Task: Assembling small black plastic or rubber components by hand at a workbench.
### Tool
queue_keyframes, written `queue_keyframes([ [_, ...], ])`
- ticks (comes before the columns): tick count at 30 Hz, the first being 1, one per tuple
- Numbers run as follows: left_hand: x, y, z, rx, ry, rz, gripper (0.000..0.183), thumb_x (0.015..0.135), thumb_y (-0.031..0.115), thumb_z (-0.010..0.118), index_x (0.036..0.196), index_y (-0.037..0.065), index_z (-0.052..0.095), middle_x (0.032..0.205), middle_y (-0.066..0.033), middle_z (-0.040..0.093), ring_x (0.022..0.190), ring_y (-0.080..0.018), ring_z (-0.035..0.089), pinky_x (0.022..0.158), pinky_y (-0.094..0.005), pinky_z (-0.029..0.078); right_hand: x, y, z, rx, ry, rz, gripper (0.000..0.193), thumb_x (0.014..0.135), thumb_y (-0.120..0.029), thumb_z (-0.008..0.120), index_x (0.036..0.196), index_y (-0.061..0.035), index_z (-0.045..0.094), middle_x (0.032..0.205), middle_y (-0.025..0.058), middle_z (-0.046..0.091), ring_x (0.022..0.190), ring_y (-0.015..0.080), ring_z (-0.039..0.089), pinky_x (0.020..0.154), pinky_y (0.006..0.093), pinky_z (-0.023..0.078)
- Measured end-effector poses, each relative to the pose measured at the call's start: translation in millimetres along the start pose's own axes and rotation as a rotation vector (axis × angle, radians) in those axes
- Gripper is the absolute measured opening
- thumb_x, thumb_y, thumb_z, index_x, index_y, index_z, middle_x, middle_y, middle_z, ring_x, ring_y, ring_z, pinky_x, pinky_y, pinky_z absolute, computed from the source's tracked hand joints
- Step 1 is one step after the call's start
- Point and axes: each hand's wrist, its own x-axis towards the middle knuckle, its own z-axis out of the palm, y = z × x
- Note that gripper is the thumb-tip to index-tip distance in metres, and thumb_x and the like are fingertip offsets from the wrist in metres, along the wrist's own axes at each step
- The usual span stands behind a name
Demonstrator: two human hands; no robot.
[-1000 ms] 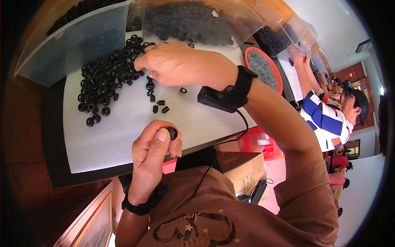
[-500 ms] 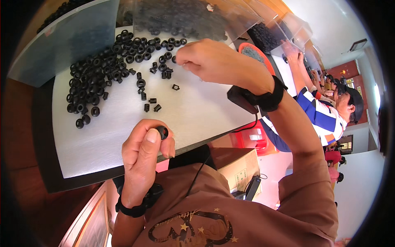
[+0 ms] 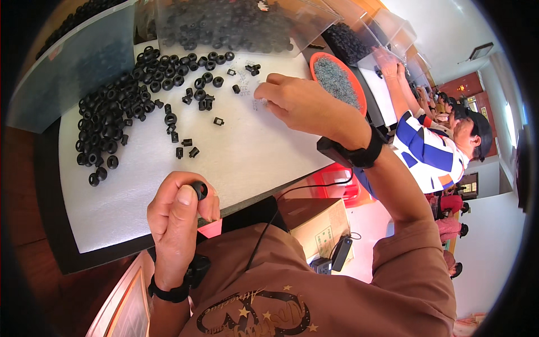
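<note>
My left hand (image 3: 178, 213) is closed over the table's near edge, pinching a black ring-shaped plastic part (image 3: 199, 190) between thumb and fingers, its hole turned partly upward. Farther right, my right hand (image 3: 292, 101) reaches down to the white sheet (image 3: 247, 157). Its fingers are bent together, and whatever is in them is too small or hidden to make out. Beside those fingertips lie tiny clear pieces (image 3: 247, 87). A heap of black rings (image 3: 106, 118) spreads across the sheet's left half, with small square black parts (image 3: 218, 121) scattered nearer to me.
A translucent bin (image 3: 73, 73) stands at the left, another full of black parts (image 3: 224, 25) at the back. The orange bowl (image 3: 364, 92) of small clear pieces (image 3: 335, 81) sits beside my right forearm. A co-worker (image 3: 429, 146) works at the right. A cardboard box (image 3: 314, 224) stands below the table edge.
My right hand has moved from beside the black rings to the tiny clear pieces, nearer the orange bowl. My left hand keeps its hold on the black ring. The whole view has shifted slightly.
</note>
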Motion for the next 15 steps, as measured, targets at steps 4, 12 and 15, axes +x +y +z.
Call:
queue_keyframes([
  [4, 2, 0, 0, 0.006, 0.005, 0.012, 0.030, 0.098, 0.027, 0.045, 0.093, -0.002, 0.052, 0.068, -0.0041, 0.048, 0.062, -0.0118, 0.046, 0.059, -0.0272, 0.041, 2, 0, 3, -0.007, -0.015, 0.037, 0.016, 0.077, -0.001, 0.053, 0.093, 0.0013, 0.056, 0.088, 0.0174, 0.057, 0.080, 0.0383, 0.059, 0.068, 0.0443, 0.049],
  [12, 9, -2, -6, -0.092, 0.004, -0.013, 0.031, 0.099, 0.027, 0.045, 0.096, -0.003, 0.051, 0.072, -0.0053, 0.049, 0.061, -0.0134, 0.045, 0.059, -0.0288, 0.041, -3, -10, 3, 0.223, 0.117, -0.041, 0.017, 0.073, 0.004, 0.052, 0.090, 0.0012, 0.055, 0.083, 0.0156, 0.057, 0.073, 0.0367, 0.059, 0.060, 0.0412, 0.047],
  [15, 12, 0, -9, -0.107, 0.019, -0.017, 0.031, 0.099, 0.027, 0.044, 0.097, -0.003, 0.051, 0.073, -0.0057, 0.050, 0.061, -0.0136, 0.046, 0.059, -0.0293, 0.042, 4, -54, -25, 0.557, 0.069, 0.019, 0.011, 0.081, 0.003, 0.058, 0.091, -0.0011, 0.058, 0.082, 0.0041, 0.054, 0.067, 0.0119, 0.055, 0.059, 0.0244, 0.044],
])
